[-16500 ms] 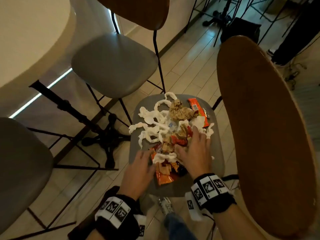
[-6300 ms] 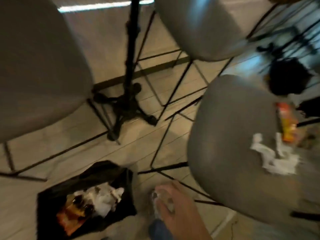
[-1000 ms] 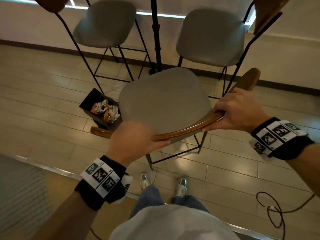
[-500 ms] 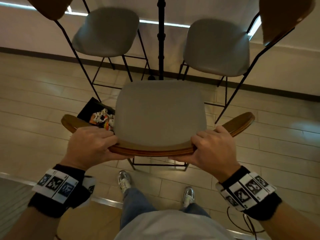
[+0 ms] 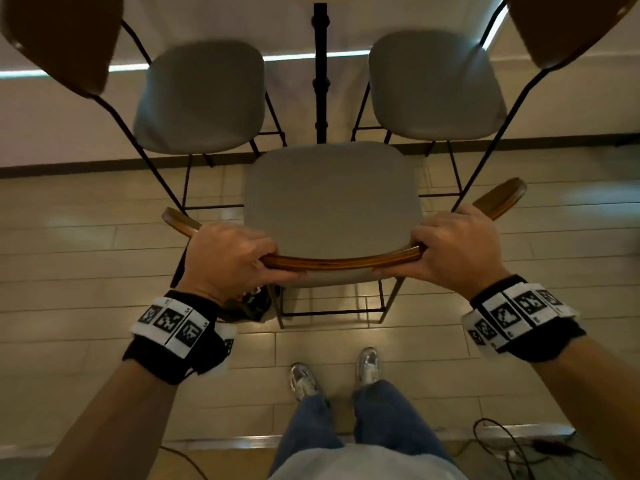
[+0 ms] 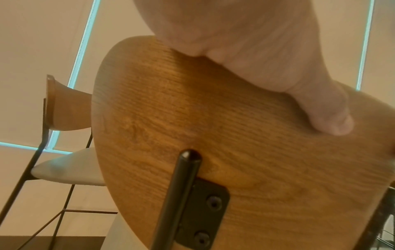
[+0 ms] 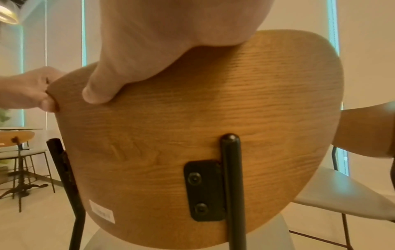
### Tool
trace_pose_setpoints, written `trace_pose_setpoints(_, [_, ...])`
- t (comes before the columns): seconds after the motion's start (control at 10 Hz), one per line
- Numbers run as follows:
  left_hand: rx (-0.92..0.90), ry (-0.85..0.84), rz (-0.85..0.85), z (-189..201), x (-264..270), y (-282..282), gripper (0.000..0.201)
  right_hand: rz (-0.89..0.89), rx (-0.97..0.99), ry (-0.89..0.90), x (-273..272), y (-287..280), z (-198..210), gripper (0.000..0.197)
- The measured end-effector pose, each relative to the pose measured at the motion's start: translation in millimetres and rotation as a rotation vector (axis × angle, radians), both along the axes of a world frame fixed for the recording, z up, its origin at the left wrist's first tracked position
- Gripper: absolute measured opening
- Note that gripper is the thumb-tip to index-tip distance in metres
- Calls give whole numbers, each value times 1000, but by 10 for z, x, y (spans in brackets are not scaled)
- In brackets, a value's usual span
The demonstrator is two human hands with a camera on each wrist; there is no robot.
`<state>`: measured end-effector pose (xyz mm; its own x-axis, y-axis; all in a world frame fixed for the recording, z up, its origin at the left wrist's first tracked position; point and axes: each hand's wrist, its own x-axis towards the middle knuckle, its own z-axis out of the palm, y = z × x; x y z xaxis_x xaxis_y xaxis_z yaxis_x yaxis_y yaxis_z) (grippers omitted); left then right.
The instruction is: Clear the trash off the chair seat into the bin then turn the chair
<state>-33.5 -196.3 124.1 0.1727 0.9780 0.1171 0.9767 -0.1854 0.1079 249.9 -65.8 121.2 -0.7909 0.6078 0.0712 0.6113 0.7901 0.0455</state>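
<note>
The chair stands in front of me with its grey seat (image 5: pixel 332 195) facing the table; no trash shows on it. Its curved wooden backrest (image 5: pixel 343 262) is nearest me. My left hand (image 5: pixel 228 258) grips the backrest's left part and my right hand (image 5: pixel 457 247) grips its right part, fingers curled over the top edge. In the wrist views each thumb (image 6: pixel 320 110) (image 7: pixel 102 88) presses on the backrest's rear face (image 6: pixel 213 135) (image 7: pixel 203 118). The black bin (image 5: pixel 254 303) with trash sits on the floor, mostly hidden behind my left wrist.
Two more grey chairs (image 5: pixel 201 98) (image 5: pixel 436 84) stand beyond, either side of the black table post (image 5: pixel 320 64). Their wooden backrests (image 5: pixel 62 36) (image 5: pixel 568 26) lean in at the top corners. A cable (image 5: pixel 512 445) lies on the floor at lower right, by my feet (image 5: pixel 301 379).
The chair has swung round from an angle to square with the table, seat pointing away from me. Both hands stayed on the backrest. The bin has slipped behind my left hand.
</note>
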Motion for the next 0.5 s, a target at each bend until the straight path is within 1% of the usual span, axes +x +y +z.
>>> trace_pose_setpoints(0.1, [-20,10,-11,-4,-129,43,63,-13,-21,-19,-103,-4,24,72])
trace_pose_setpoints(0.2, [-68,21,9,25,-162,53,65,-73,-75,-62,-111,-54,110,72])
trace_pose_setpoints(0.3, [-109,-29,-7,132,-126,57,63,-78,-131,-66,-146,-114,176,74])
trace_pose_setpoints(0.4, [1,-285,-5,367,-95,-152,45,-122,-402,191,-134,-40,426,69])
trace_pose_setpoints(0.5, [-27,-390,94,429,41,-536,37,-155,-472,502,-64,-8,900,57])
